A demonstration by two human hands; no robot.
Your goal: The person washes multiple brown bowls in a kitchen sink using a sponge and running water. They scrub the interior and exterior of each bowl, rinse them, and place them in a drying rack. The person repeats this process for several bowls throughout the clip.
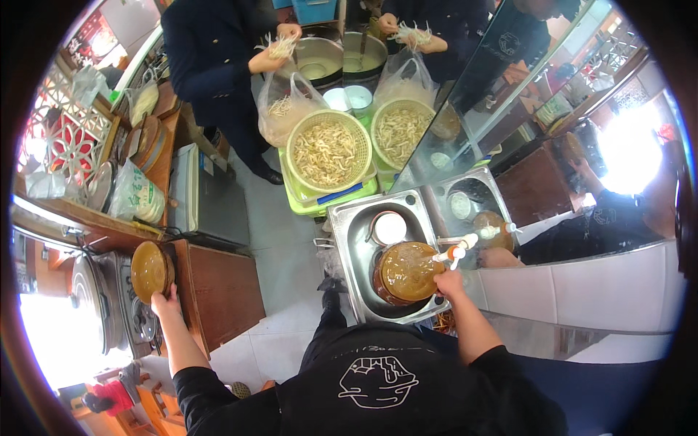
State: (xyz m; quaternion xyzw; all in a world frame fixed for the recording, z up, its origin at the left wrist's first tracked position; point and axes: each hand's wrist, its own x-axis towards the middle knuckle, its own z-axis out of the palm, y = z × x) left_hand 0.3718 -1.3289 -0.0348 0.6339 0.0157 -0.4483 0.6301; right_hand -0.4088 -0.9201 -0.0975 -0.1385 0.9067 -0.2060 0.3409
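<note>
At the left, my left hand (165,301) grips the lower edge of a brown glazed bowl (149,272), which is tilted so its inside faces up; at least one more bowl seems nested beneath it. My right hand (449,283) is at the rim of another brown bowl (410,272), atop what looks like a stack in the stainless steel sink (349,261). The faucet (457,250) reaches over that bowl, and its wet surface glistens. Beside the stack in the sink sits a round white-topped container (389,228).
Beyond the sink, a basket (366,163) of pale strips rests on a green bin (297,204). Another person (218,71) holds bean sprouts (281,48) near a plastic bag (289,109). A mirror (523,163) lines the right. Left stand a stove (133,305) and brown cabinet (218,294).
</note>
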